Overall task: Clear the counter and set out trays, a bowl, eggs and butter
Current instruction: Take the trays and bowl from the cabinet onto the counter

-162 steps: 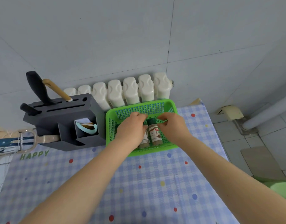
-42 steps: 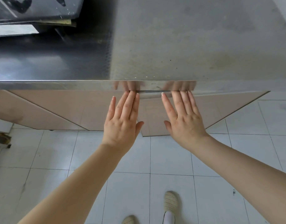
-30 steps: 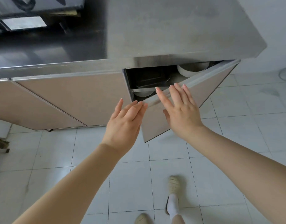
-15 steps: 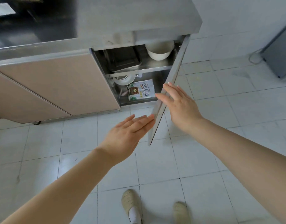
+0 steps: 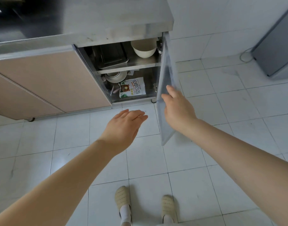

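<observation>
Left hand (image 5: 123, 124) hung flat, fingers spread, holding nothing, over the floor tiles (image 5: 148, 160). Right hand (image 5: 177, 108) rested loosely open against the swung-out cabinet door (image 5: 166, 75), no clear grasp. Beyond, upper shelf held metal trays (image 5: 110, 57) and, to their right, a white bowl (image 5: 144, 48); a snack bag (image 5: 132, 87) lay below.

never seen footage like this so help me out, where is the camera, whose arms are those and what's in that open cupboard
The camera sits on a person's head, looking down, so the arms and slippers are their own. The right hand rests on the edge of the open cupboard door; whether its grip is closed is unclear. The left hand hovers open and empty. On the upper shelf are metal trays and a pale bowl. Below sit stacked dishes and a bear-printed packet. The steel counter runs above.
</observation>
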